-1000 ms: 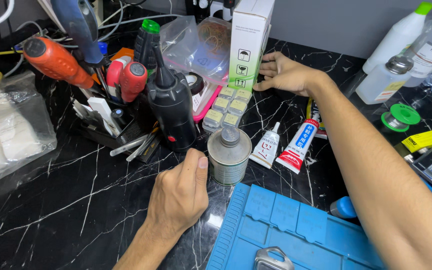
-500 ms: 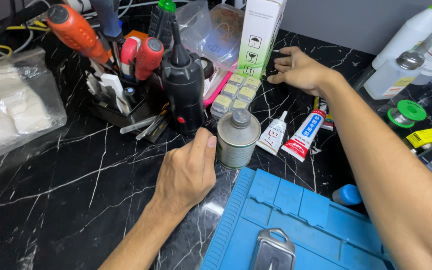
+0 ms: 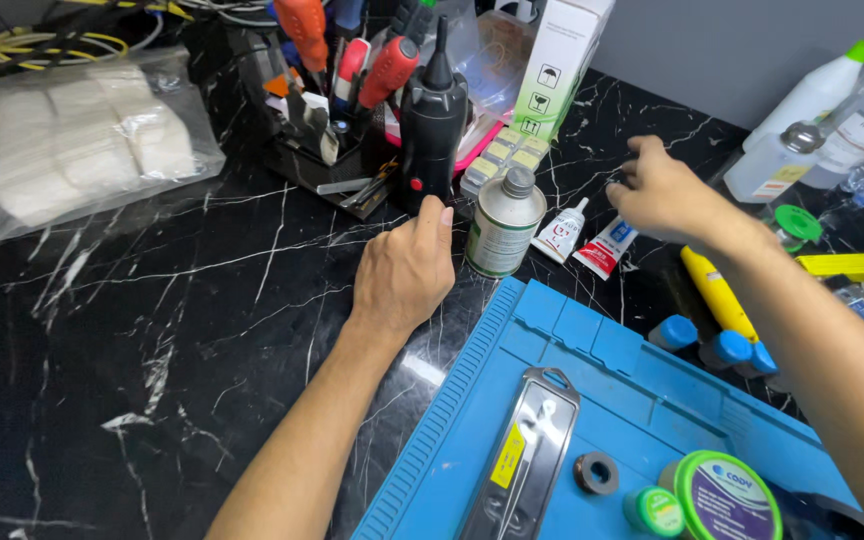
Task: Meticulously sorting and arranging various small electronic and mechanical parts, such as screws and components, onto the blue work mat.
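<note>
two hands over the black marble desk (image 3: 152, 330). i see the left hand (image 3: 404, 268), loosely curled and holding nothing, resting mid-frame just beside the small metal can (image 3: 505, 224). right hand (image 3: 664, 190), fingers half spread and empty, hovers upper right above two glue tubes (image 3: 586, 238).

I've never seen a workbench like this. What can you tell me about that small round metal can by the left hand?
The small metal can is a squat silvery cylinder with a sloped shoulder and a grey screw cap, closed, with a pale paper label around its body. It stands upright on the black marble-look tabletop, just beyond the blue mat. The left hand rests beside it, seemingly without gripping it.
</note>
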